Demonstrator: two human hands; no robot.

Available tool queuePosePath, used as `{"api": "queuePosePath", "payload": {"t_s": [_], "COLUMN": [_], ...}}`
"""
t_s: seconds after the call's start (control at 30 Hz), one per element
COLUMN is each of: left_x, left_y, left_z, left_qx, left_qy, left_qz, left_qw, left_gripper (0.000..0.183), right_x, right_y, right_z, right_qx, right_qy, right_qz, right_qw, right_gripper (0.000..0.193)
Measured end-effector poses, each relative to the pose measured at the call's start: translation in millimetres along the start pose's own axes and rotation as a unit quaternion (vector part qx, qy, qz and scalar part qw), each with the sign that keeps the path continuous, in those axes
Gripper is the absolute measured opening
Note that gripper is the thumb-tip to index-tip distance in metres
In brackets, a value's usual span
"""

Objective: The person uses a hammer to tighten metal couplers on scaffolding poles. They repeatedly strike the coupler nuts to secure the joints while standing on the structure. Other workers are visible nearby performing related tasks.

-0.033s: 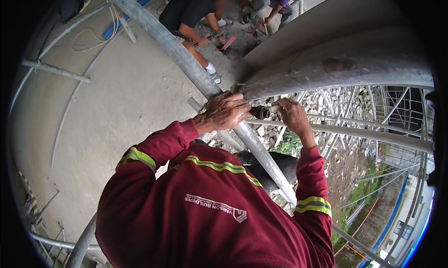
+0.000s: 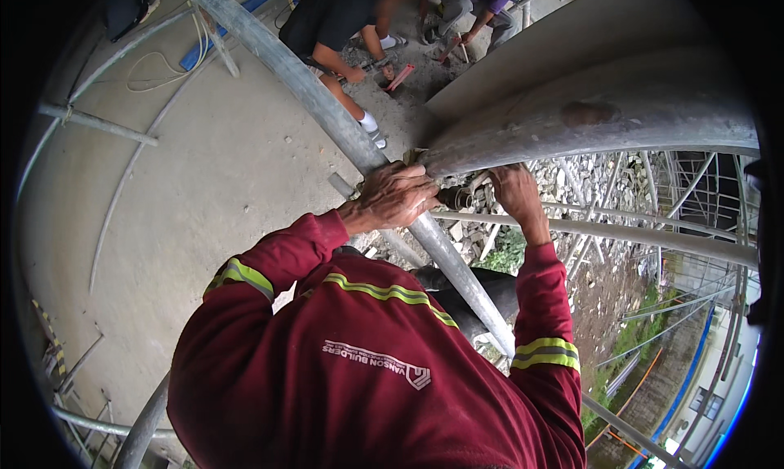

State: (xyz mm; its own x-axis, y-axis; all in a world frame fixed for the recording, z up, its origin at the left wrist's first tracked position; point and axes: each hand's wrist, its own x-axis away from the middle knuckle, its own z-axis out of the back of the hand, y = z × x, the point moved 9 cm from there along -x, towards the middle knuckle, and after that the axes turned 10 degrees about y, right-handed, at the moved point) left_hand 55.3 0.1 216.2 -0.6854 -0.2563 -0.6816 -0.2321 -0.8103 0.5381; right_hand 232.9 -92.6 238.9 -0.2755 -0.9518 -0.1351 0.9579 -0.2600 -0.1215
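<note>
Grey steel is seen in the long scaffold pipe (image 2: 327,122), which is set on a slant from the top left, past the middle, and down beside the maroon sleeve (image 2: 545,310) on the right. It will likely feel heavy, hard and stiff, and its smooth round side may be a bit slippery. It is best held with the fingers curled around it, near the clamp, where the left hand (image 2: 392,198) is placed now. By that hand the pipe is grasped from above, with the fingers bent over it. Just to the right, the dark metal clamp (image 2: 455,196) is seen beside the pipe, above the rubble (image 2: 474,228). It looks small but solid, not easy to break, and may be rough to touch; its outer side is the easier part to pinch. Next comes a thin pale bar (image 2: 480,180), with the right hand (image 2: 518,195) bent at its far end; how tightly it is squeezed cannot be told. Since the earlier frame, the right hand has been moved up a little, and its fingers are now tucked closer under the big grey beam (image 2: 588,126). The left hand has been kept in the same place.
</note>
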Motion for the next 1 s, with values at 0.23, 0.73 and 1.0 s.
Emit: {"api": "queuePosePath", "payload": {"t_s": [0.23,0.73,1.0], "left_x": [-3.3,-13.9,-14.4], "left_y": [4.1,2.3,10.4], "left_z": [2.0,3.9,-0.4], "left_qx": [-0.022,0.026,0.085], "left_qy": [0.012,-0.056,-0.125], "left_qz": [-0.024,0.032,-0.024], "left_qw": [0.999,0.998,0.988], "left_gripper": [0.018,0.031,0.033], "right_x": [-51.6,50.9,133.1], "right_y": [-26.3,2.2,-13.7], "right_z": [28.7,32.6,6.4], "right_qx": [-0.114,-0.262,-0.245], "right_qy": [0.226,0.195,0.129], "right_qz": [0.097,-0.252,-0.322], "right_qw": [0.962,0.911,0.905], "right_gripper": [0.038,0.024,0.030]}}
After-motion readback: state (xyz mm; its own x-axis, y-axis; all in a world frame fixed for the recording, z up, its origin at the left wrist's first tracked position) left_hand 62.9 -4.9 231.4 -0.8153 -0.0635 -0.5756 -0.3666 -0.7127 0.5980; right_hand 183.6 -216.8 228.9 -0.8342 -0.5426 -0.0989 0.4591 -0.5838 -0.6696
